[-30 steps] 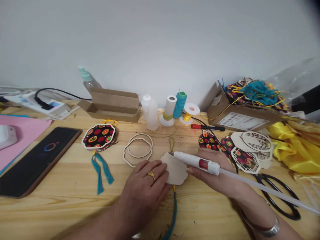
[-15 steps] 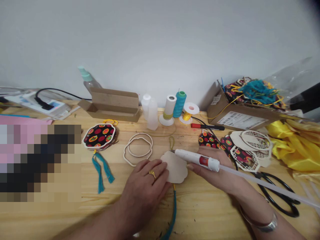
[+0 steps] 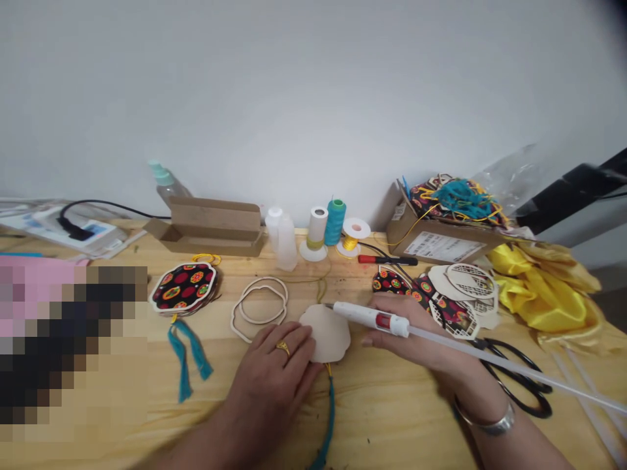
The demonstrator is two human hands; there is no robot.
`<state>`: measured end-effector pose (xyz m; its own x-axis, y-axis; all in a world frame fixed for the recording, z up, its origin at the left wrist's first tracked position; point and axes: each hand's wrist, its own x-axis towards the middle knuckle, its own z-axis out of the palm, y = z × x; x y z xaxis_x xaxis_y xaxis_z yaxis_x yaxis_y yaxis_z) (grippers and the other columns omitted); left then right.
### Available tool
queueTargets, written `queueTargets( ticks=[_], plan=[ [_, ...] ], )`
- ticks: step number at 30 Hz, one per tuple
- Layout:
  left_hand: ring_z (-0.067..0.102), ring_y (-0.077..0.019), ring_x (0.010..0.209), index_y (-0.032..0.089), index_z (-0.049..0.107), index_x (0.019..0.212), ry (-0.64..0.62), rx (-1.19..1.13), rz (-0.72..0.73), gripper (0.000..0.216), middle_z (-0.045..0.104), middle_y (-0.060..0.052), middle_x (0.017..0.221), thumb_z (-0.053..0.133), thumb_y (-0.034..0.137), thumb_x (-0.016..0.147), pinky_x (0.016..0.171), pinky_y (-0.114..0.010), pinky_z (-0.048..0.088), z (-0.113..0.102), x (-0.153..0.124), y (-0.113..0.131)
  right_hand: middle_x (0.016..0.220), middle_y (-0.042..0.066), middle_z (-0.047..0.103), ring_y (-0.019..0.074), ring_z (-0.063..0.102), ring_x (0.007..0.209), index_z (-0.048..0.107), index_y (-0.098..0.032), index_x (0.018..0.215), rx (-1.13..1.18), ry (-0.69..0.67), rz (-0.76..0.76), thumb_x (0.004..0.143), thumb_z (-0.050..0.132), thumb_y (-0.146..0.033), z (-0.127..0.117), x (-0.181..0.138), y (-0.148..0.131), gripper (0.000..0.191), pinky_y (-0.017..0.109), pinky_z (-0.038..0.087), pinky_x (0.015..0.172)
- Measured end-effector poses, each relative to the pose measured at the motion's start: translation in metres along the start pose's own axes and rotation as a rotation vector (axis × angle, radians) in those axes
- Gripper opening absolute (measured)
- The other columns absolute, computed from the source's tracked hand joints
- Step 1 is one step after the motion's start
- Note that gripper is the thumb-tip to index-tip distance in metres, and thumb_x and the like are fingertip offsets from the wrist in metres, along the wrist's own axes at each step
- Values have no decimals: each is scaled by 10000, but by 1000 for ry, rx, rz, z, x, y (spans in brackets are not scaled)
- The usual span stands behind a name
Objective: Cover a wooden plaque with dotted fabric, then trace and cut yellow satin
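Observation:
My left hand [image 3: 274,365], with a gold ring, holds down the left side of a pale scalloped wooden piece [image 3: 325,335] lying flat on the table. A teal tassel [image 3: 330,418] on yellow thread hangs from its near edge, and an olive cord loop [image 3: 321,290] sticks out at its far edge. My right hand [image 3: 406,336] is closed around a slim white glue gun [image 3: 360,316] with a red trigger. Its nozzle points at the piece's far edge; contact is unclear. A long translucent glue stick [image 3: 490,356] runs out of its back end.
Left of my hands lie two thin wooden frames [image 3: 259,300] and a patterned ornament [image 3: 183,287] with a teal tassel. Bottles [image 3: 287,243], thread spools [image 3: 336,223] and an open box [image 3: 215,228] line the wall. Black scissors [image 3: 519,375] and yellow cloth [image 3: 529,281] lie right.
The camera has turned slightly, so everything sits further left and most of it lower in view. The glue gun's nozzle stays by the far edge of the wooden piece; my left hand keeps its hold.

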<state>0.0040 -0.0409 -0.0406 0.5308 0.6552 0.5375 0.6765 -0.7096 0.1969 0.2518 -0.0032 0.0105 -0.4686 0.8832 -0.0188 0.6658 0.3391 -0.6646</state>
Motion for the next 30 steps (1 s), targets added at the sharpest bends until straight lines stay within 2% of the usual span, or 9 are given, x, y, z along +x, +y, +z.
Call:
queueTargets(
  ticks=[7, 16, 22, 26, 28, 30],
  plan=[
    [604, -256, 961, 130, 621, 998, 9, -11, 7, 177, 699, -91, 999, 626, 166, 824, 851, -429, 484, 0, 0, -1, 707, -4, 546, 136, 517, 636, 565, -174, 711, -130, -87, 79, 775, 666, -516, -10, -3, -14, 362, 238, 352, 556],
    [611, -245, 938, 141, 631, 963, 10, -39, -19, 128, 695, -84, 976, 584, 174, 848, 841, -419, 507, 1, 0, -1, 732, 21, 571, 160, 541, 674, 562, -172, 723, -304, -78, 64, 785, 671, -462, -14, -17, -11, 316, 254, 374, 604],
    [598, -247, 973, 140, 617, 1002, -18, -36, -24, 156, 683, -90, 1016, 581, 190, 858, 874, -427, 499, 2, -2, -2, 791, 74, 638, 215, 586, 745, 618, -167, 765, -537, -130, 46, 777, 671, -435, -31, -27, -12, 273, 307, 410, 685],
    [598, -243, 954, 140, 614, 993, -15, -32, -9, 145, 682, -90, 1003, 576, 191, 863, 864, -432, 504, 3, -1, -3, 920, 130, 637, 254, 581, 878, 621, -140, 896, -724, -72, 62, 859, 548, -200, -43, -19, -3, 101, 351, 409, 787],
    [599, -245, 945, 138, 613, 983, -1, -24, 2, 139, 683, -91, 991, 584, 186, 856, 852, -434, 509, 2, -1, -3, 942, 138, 619, 240, 565, 874, 602, -134, 907, -742, -25, 83, 862, 467, -88, -45, -12, 3, 149, 343, 408, 786],
    [598, -251, 939, 138, 611, 980, 8, -13, 9, 140, 683, -93, 978, 593, 181, 847, 840, -439, 514, 2, 0, -4, 975, 136, 602, 229, 547, 886, 578, -136, 942, -721, -9, 73, 869, 445, -81, -45, -5, 8, 161, 332, 410, 794]
  ],
)
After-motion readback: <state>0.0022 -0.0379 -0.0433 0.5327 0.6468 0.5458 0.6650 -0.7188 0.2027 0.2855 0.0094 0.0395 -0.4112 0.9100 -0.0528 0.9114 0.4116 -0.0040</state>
